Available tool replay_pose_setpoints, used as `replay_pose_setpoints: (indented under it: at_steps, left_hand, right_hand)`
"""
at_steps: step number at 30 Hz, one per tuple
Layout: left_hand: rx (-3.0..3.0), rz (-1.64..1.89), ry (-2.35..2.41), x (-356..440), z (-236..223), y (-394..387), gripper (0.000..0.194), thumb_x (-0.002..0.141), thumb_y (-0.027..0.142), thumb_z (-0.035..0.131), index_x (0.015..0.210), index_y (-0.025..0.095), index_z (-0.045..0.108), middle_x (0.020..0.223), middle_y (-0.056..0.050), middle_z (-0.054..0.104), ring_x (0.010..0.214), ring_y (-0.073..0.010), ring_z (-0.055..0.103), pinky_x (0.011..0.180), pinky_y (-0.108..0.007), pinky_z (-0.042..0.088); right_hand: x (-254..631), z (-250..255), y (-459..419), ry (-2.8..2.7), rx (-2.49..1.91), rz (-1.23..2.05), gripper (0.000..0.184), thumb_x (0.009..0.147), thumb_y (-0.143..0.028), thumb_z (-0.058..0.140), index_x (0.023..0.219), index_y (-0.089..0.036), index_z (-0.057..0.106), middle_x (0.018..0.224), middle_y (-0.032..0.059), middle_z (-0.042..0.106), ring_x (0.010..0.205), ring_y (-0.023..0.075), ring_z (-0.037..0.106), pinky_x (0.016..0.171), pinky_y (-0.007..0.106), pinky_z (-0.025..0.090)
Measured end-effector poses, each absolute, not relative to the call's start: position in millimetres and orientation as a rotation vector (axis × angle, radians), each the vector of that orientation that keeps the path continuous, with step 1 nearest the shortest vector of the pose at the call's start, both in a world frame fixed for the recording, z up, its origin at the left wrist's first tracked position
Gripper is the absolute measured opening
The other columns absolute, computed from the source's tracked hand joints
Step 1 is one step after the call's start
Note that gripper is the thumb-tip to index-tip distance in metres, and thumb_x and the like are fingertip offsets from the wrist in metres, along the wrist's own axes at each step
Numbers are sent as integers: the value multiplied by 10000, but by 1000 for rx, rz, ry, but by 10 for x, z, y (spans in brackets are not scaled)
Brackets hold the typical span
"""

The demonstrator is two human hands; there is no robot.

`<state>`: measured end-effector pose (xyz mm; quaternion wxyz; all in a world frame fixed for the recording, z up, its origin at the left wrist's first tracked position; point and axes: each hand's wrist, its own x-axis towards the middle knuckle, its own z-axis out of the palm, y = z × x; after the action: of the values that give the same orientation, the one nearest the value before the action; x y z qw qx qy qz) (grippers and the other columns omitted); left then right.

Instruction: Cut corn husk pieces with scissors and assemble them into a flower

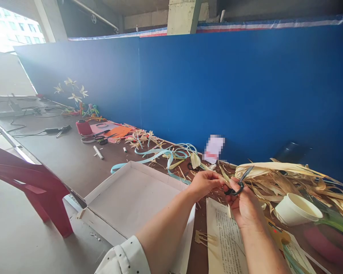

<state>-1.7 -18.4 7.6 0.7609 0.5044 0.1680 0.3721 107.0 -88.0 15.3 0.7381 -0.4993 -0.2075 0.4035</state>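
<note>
My left hand (207, 184) is closed, its fingertips pinching a narrow strip of dried corn husk (224, 174) whose tip sticks up between the hands. My right hand (247, 207) is closed around the black handles of a pair of scissors (247, 173), the blades pointing up and away to the right. Its thumb and fingertips meet the husk beside the left fingertips. A thin pale stalk (230, 211) hangs down below the right fingers. Both hands are above a printed sheet (224, 236) on the brown table. Their fingers partly hide the husk's lower end.
A shallow white box lid (137, 198) lies left of my forearms. Dried husks (297, 182) and a white paper cup (297, 210) are on the right. Light-blue ribbon (157, 152), husk flowers (143, 139) and red thread (84, 128) lie farther left. A blue partition (217, 87) borders the table.
</note>
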Motion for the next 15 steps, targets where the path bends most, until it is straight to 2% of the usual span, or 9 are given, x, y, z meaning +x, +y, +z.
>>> replay_pose_setpoints:
  at_steps: [9, 15]
  left_hand:
    - [1100, 811, 387, -15, 68, -177, 394, 570, 434, 756, 726, 112, 592, 687, -46, 636, 622, -106, 579, 641, -245, 445]
    - [1100, 872, 453, -17, 55, -117, 355, 564, 397, 756, 676, 111, 579, 607, 14, 551, 530, -51, 483, 582, -214, 395]
  right_hand:
    - [1085, 109, -884, -480, -1115, 844, 474, 551, -284, 826, 989, -236, 651, 675, -24, 660, 575, 107, 592, 420, 151, 414]
    - [1064, 116, -899, -612, -1231, 711, 533, 566, -308, 810, 1070, -262, 642, 794, -27, 674, 583, 102, 575, 458, 177, 412]
